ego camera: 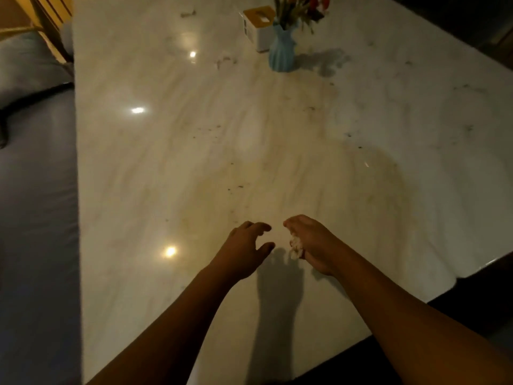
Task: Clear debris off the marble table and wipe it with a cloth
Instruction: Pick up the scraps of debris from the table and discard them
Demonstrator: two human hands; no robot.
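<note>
Seen from the head camera, the light is dim and yellow, and a good deal is lost. The flowers (pixel 299 6) at 12 o'clock are cut off by the top edge. The marble counter (pixel 166 168) falls away into black at 4 o'clock, and both forearms leave the frame at the bottom. The fingertips of the right hand (pixel 313 245) are tucked under and hidden.

That hand is clenched round a small white wad (pixel 296 247), possibly crumpled tissue or a scrap of cloth; the blur does not let me say which. The wad pokes out on the hand's inner side, facing the left hand (pixel 244 251), at 3 o'clock from the left thumb, near it but apart. Dark debris specks (pixel 208 130) lie scattered near mid-frame, at about 11 o'clock from the hands and well apart from them (a few more lie closer, at 12 o'clock from the left hand).

The left hand is palm down at 6 o'clock. Its fingers are loosely bent, its thumb is spread and it grasps nothing; I cannot tell whether it touches the marble. Both arms reach forward, converging.

At the far end a white tissue box (pixel 256 26) stands just beside a blue vase (pixel 281 51). A grey cushioned seat (pixel 36 190) runs along at 9 o'clock.
</note>
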